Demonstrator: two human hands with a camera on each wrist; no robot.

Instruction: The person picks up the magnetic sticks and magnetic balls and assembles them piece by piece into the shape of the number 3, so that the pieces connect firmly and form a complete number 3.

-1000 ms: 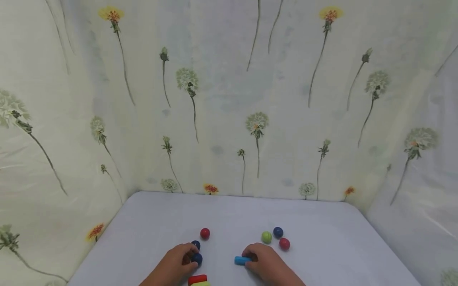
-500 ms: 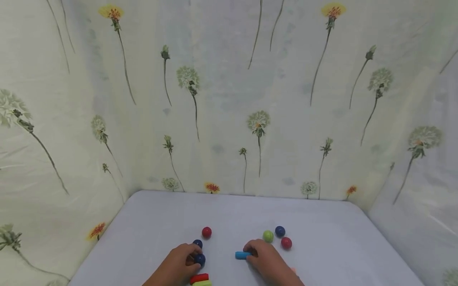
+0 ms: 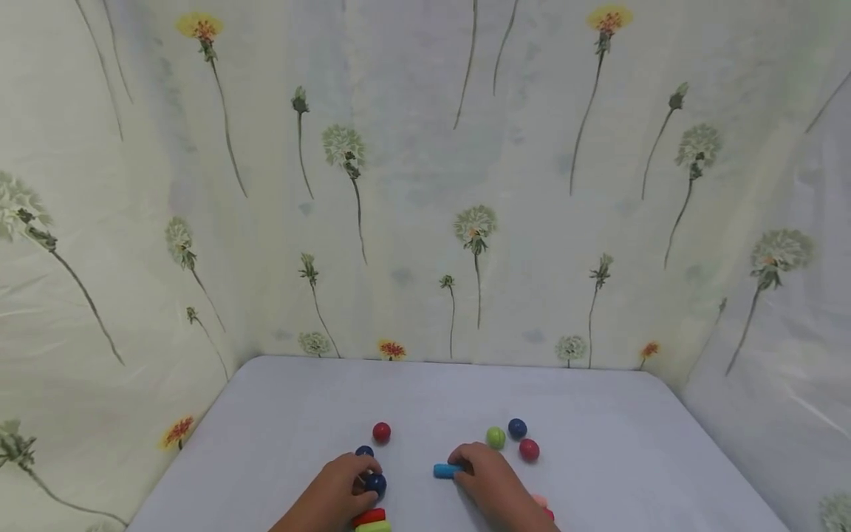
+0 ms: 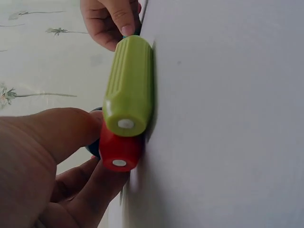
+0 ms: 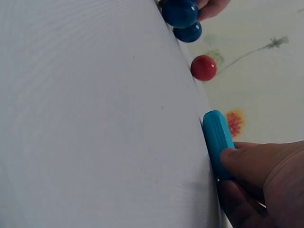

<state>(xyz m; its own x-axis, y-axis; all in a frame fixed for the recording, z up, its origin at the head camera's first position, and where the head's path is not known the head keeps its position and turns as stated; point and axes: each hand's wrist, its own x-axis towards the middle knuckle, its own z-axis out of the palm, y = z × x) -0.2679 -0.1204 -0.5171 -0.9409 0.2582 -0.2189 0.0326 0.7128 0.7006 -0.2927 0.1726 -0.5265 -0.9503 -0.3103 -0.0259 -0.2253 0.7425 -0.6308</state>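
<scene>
In the head view my left hand (image 3: 335, 489) pinches a dark blue ball (image 3: 377, 485) between thumb and fingers. Right beside it on the near side lie a red ridged rod (image 4: 118, 152) and a yellow-green ridged rod (image 4: 130, 85), each with a white dot on its end. A second dark blue ball (image 3: 364, 451) sits just beyond the left fingers, and a red ball (image 3: 382, 433) lies farther back. My right hand (image 3: 492, 480) grips a bright blue ridged rod (image 5: 217, 140) near one end; the other end points left, toward the left hand's ball.
Beyond the right hand a green ball (image 3: 496, 437), a blue ball (image 3: 517, 428) and a red ball (image 3: 529, 450) lie in a cluster. Pink and red pieces (image 3: 540, 502) show partly behind the right forearm. A flower-printed curtain (image 3: 425, 185) surrounds the white table (image 3: 299, 399).
My left hand has shifted slightly right with the dark blue ball. My right hand has moved a little farther from me with the blue rod, uncovering pink and red pieces beside the forearm.
</scene>
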